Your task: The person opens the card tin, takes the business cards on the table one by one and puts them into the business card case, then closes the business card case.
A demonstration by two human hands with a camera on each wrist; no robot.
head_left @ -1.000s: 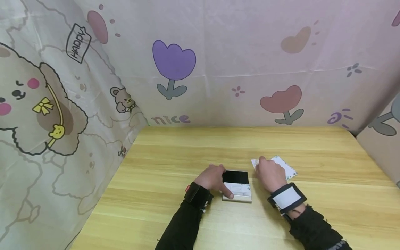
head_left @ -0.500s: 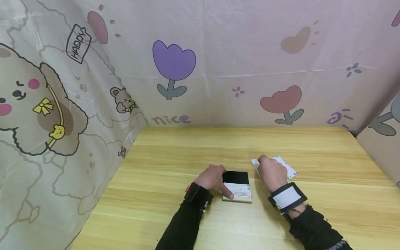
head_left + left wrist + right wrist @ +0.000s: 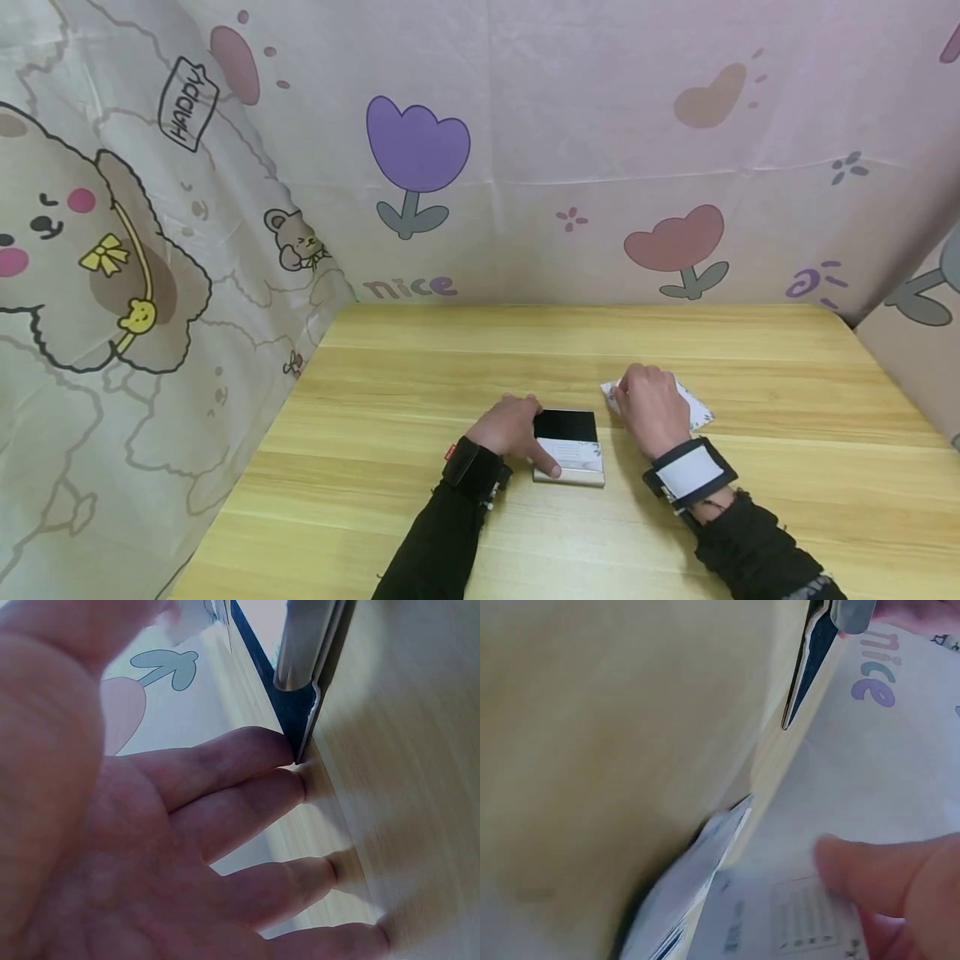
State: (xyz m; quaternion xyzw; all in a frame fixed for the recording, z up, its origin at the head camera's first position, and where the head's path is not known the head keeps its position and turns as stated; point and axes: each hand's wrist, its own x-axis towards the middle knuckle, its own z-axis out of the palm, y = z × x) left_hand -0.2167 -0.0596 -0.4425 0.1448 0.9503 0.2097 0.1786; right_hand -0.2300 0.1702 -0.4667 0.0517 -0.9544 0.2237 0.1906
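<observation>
A flat metal business card case (image 3: 568, 425) with a black inside lies open on the table, a printed card (image 3: 583, 452) showing in its near part. My left hand (image 3: 510, 427) holds it at the left side, thumb on the near part. In the left wrist view the fingers (image 3: 240, 806) stretch out, fingertips against the case's edge and the tabletop. To the right, my right hand (image 3: 654, 410) pinches a printed white card (image 3: 780, 919) between thumb and fingers. White cards with a leaf pattern (image 3: 697, 408) lie beneath that hand, partly hidden by it.
The wooden table (image 3: 420, 358) ends at a patterned cloth backdrop (image 3: 525, 125). A second cloth (image 3: 112, 433) hangs along the left side. Both wrists carry straps, the right one with a white patch (image 3: 687, 474).
My right hand has shifted slightly up and turned over the cards, covering more of them. The left hand and the card case have stayed in place.
</observation>
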